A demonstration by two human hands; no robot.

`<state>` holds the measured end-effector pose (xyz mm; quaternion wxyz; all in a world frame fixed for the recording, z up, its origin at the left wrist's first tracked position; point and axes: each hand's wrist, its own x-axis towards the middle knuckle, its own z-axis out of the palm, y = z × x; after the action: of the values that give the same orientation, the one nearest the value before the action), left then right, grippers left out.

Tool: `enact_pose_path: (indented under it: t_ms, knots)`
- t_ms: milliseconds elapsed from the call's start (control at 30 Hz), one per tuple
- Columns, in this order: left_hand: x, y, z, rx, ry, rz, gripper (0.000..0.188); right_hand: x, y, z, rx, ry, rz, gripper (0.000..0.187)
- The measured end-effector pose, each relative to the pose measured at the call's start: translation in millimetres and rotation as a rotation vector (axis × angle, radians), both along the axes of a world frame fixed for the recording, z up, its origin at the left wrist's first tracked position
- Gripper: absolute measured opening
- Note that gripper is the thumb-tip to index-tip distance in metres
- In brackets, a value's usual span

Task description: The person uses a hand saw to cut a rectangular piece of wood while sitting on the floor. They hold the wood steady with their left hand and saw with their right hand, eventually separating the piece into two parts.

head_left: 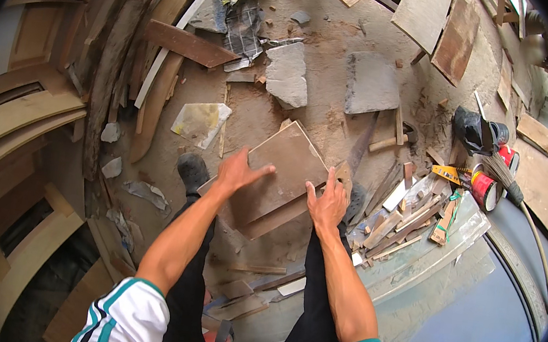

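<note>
A brown, roughly square wooden board (285, 162) is held in front of me between my shins, tilted in the view. My left hand (238, 175) grips its left edge, the thumb stretched over the top face and the other fingers mostly out of sight. On the right edge, my right hand (329, 201) has its thumb and forefinger at the corner, the remaining fingers curled down the side. Below its near edge shows a second brown edge; I cannot tell whether that is another board. My shoes (193, 172) flank it.
Broken concrete slabs (373, 84) and a pale stained piece (201, 123) lie ahead. A hammer (389, 142) rests at the right, near a heap of wood offcuts (410, 220). Red cans (483, 190) and a brush (502, 173) stand farther right. Planks (114, 65) line the left.
</note>
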<state>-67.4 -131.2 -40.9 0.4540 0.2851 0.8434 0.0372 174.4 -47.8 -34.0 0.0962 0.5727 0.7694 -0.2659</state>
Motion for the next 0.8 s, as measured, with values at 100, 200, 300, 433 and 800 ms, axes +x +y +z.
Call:
enact_pose_path:
  t_ms: [100,200,300,433,800]
  knots:
    - [3,8,-7,-0.115,-0.040,-0.022,0.093,9,5,0,-0.021,-0.004,0.042,0.069]
    - [24,-17,-11,-0.127,0.049,0.042,0.091,4,18,9,-0.059,0.036,0.085,0.066]
    - [54,-61,-5,-0.090,-0.040,0.231,0.086,2,36,40,-0.117,0.007,0.178,0.060]
    - [76,-92,-5,-0.004,0.002,0.321,0.083,-12,66,75,-0.182,0.009,0.259,0.044]
    - [16,39,-31,0.242,0.033,-0.012,0.086,-44,194,128,-0.311,0.333,0.377,0.047]
